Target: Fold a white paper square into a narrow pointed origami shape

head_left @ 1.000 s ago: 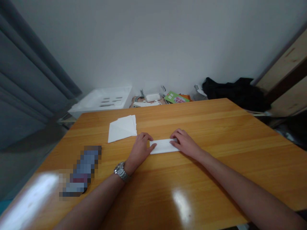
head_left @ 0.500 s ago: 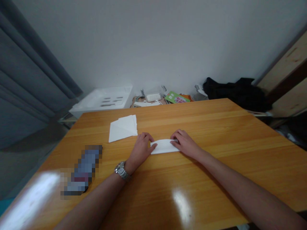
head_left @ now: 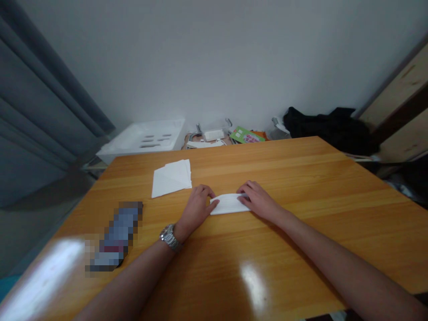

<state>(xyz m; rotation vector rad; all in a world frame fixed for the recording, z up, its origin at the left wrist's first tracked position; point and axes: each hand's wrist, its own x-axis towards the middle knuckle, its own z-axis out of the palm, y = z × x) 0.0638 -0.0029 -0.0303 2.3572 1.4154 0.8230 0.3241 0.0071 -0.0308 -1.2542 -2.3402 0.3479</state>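
A white paper napkin (head_left: 228,205), folded into a narrow strip, lies across the middle of the wooden table. At its left end, my left hand (head_left: 198,206) grips it, thumb on top and fingers curled behind the far edge. My right hand (head_left: 257,200) pinches the other end in much the same way, its thumb over the paper. The fingertips behind the strip are partly hidden. Farther back on the left lie several flat white napkins (head_left: 171,178), overlapping and touched by neither hand.
A blurred-out phone-like object (head_left: 117,236) lies on the table (head_left: 301,178) left of my left forearm. Beyond the far edge are a white plastic tray (head_left: 147,133), a green booklet (head_left: 245,134) and a black bag or cloth (head_left: 327,129). A grey curtain hangs at left.
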